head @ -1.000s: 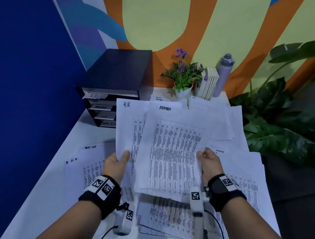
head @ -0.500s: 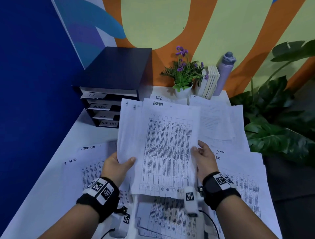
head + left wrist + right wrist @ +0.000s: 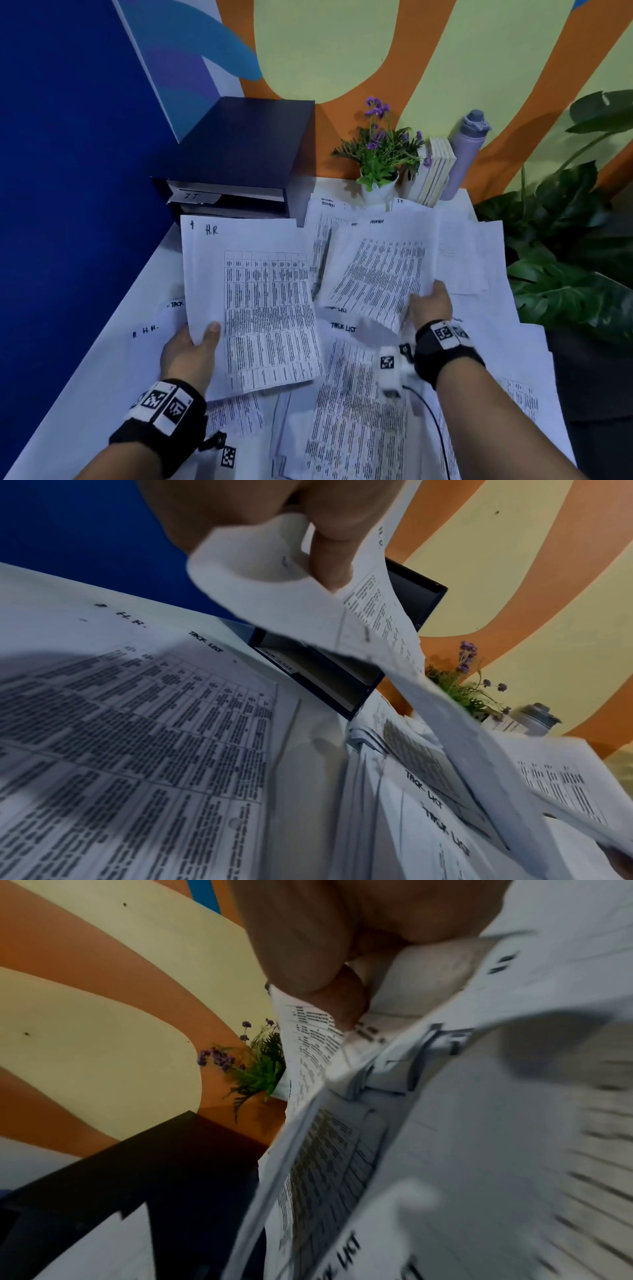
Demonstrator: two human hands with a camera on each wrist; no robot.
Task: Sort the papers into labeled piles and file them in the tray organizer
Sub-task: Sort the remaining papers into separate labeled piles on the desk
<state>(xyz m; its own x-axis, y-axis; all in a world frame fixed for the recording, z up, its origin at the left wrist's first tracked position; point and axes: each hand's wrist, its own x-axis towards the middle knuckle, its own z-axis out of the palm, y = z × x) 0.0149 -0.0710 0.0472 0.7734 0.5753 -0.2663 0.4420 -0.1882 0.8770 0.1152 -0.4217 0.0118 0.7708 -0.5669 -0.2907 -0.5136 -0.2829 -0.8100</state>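
head view is showing the left hand (image 3: 190,354) pinching the h.r. sheet (image 3: 253,308) at centre-left and the right hand (image 3: 430,303) pinching the admin sheet (image 3: 373,270) centre-right, both looking light, floppy, best gripped near edges.

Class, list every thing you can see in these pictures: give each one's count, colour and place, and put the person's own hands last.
H.R. sheet: one, white, held up at left.
Admin sheet: one, white, held up at right.
Loose papers: many, white, spread over the table.
Tray organizer: one, dark blue, back left of the table; top tray labelled IT.
Table: one, white.
Potted flowers: one, purple and green, white pot, back centre.
Books: a few, cream, upright beside the flowers.
Bottle: one, lilac, right of the books.
Leafy plant: one, green, right of the table.
Left hand: pinches the H.R. sheet.
Right hand: grips the Admin sheet.
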